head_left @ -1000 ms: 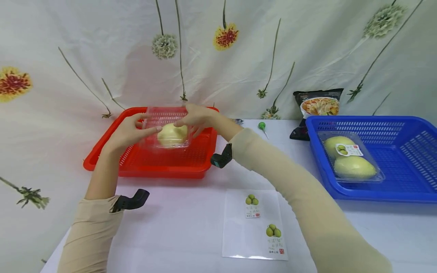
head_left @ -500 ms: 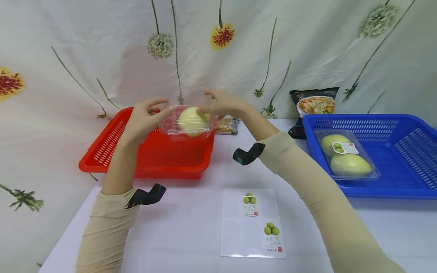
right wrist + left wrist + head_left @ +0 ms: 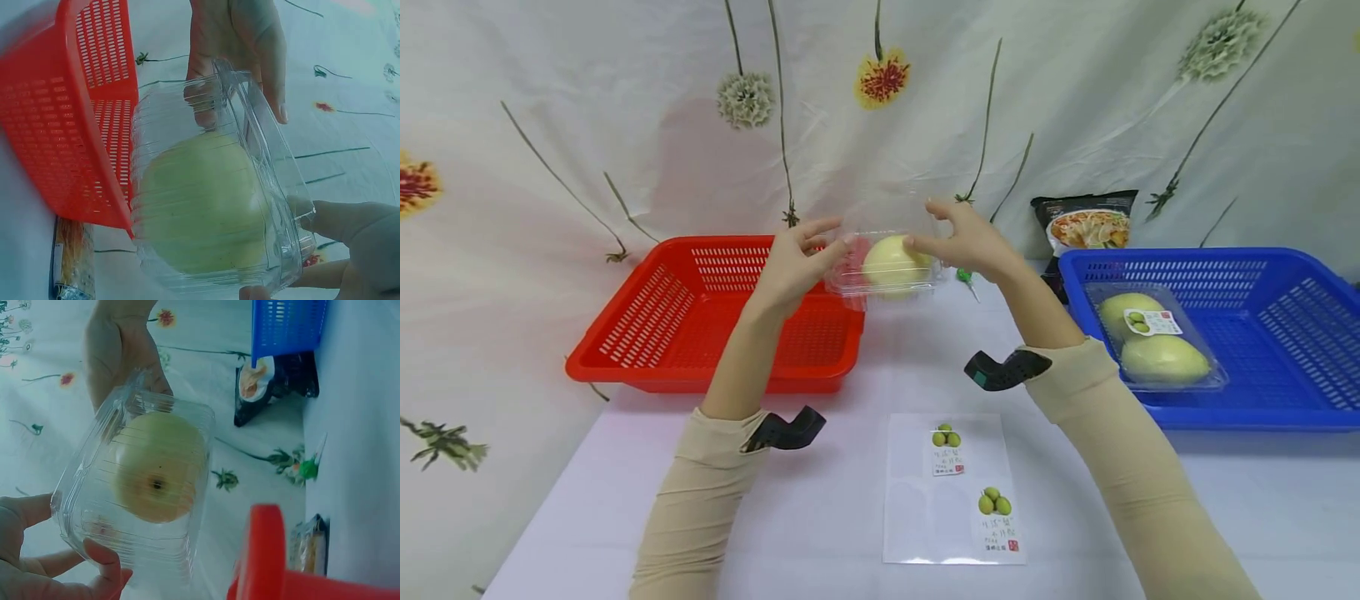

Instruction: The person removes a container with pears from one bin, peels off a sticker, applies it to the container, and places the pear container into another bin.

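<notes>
Head view, near to far. Sticker sheet (image 3: pixel 956 492): lies flat on the white counter (image 3: pixel 820 508), near centre; two labels with green fruit, their print too small to read. Forearms in beige sleeves: each carries a black wrist clip, and both run out of frame at the near edge.

Clear clamshell box (image 3: pixel 887 265): held above the counter between the red basket (image 3: pixel 647 308) on the left and the blue basket (image 3: pixel 1285 333) on the right. One pale yellow-green fruit (image 3: pixel 891 262) sits inside. Left hand (image 3: pixel 793 267): fingers curled against the box's left end. Right hand (image 3: pixel 970 242): fingertips pinch the right end.

Left wrist view: the fruit's dark end shows through the ribbed plastic. Whether the lid is latched cannot be made out.

Blue basket: holds a sealed pack (image 3: pixel 1150 337) of two similar fruits with a label on top; its right side is cut off.

Green lollipop (image 3: pixel 964 277): on the counter beyond the box, partly hidden by the right hand. Dark snack bag (image 3: pixel 1081 225): stands at the far edge against the flowered cloth backdrop, its lower part behind the blue basket.
</notes>
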Motion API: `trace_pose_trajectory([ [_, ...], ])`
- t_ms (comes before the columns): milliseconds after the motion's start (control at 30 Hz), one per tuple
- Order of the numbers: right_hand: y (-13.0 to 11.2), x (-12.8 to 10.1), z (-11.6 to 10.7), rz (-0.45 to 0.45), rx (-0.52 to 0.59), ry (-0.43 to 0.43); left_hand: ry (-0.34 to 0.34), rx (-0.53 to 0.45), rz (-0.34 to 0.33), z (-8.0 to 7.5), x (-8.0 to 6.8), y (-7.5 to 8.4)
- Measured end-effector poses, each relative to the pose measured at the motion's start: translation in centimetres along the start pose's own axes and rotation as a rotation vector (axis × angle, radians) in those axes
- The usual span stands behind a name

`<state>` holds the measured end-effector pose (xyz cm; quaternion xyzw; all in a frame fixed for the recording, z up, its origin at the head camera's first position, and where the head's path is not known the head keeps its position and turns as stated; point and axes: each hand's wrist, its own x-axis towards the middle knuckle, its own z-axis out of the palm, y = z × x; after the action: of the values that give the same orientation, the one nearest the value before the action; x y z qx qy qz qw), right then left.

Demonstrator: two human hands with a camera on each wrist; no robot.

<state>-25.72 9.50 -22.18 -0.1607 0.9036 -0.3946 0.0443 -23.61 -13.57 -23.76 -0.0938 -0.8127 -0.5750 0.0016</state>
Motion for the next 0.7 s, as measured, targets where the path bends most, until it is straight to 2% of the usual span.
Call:
trace_pose_trajectory([
  [133,2.0,-1.5,-0.3,-0.008,0.022,0.027,-0.055,-0.031,-0.018,1.9,0.1,-0.2],
  [433,5.7,-4.1,-0.3,0.021,-0.002,0.034,-0.138,0.008,-0.049,6.1,0.2,-1.2],
  [600,7.2,-4.9,0.3,0.073,-0.049,0.049,-0.139,0.126,-0.043,8.3,0.2,-1.7],
  [700,8.0,-5.1,1.0,0.099,-0.071,0.056,-0.153,0.177,-0.064,9.4,0.0,-2.1],
])
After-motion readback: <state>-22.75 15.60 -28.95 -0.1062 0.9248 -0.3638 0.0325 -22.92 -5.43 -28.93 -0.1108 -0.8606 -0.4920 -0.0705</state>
